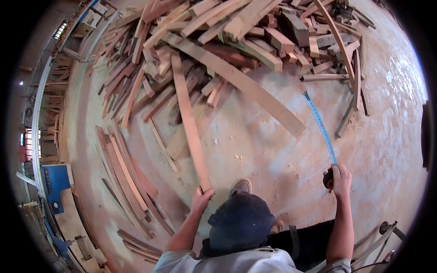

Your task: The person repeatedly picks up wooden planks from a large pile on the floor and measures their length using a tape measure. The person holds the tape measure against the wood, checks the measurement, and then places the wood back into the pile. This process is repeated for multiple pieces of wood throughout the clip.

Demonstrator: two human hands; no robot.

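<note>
Held: one long plank [189, 123], near end gripped in my left hand [200, 200], far end at the wood pile [278, 42]; one tape measure [327, 180], blade [320, 126] extended, clasped in my right hand [341, 179]; measuring seems the step, the next move calling for blade along plank.

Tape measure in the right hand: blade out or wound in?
Out: a length of blue blade runs from the tape measure's dark case, held in the right hand, toward the wood pile.
</note>
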